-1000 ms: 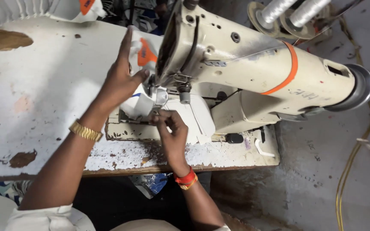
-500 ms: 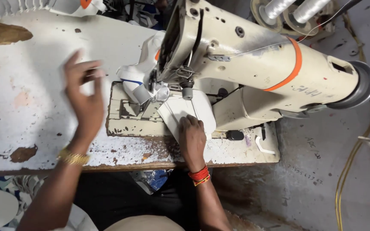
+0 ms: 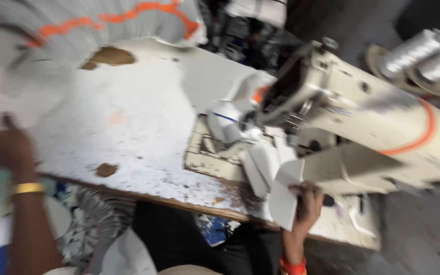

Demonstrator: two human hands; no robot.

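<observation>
Gripping a folded piece of white cloth [image 3: 284,196] by its edge, the right hand [image 3: 307,203] sits just in front of the sewing machine [image 3: 362,127], fingers curled around the fabric, a red bangle [image 3: 292,266] on the wrist below. The cloth runs from that hand up under the machine's head, where more white fabric with an orange patch [image 3: 240,109] is bunched. Well to the left of the machine, the left hand [image 3: 6,147] reaches toward a stack of white and orange cloth [image 3: 77,25] at the far edge of the worn white table [image 3: 128,122]; blur hides whether its fingers are wide or closed. A gold bangle [image 3: 26,188] circles that wrist. Thread spools [image 3: 423,53] stand behind the machine.
</observation>
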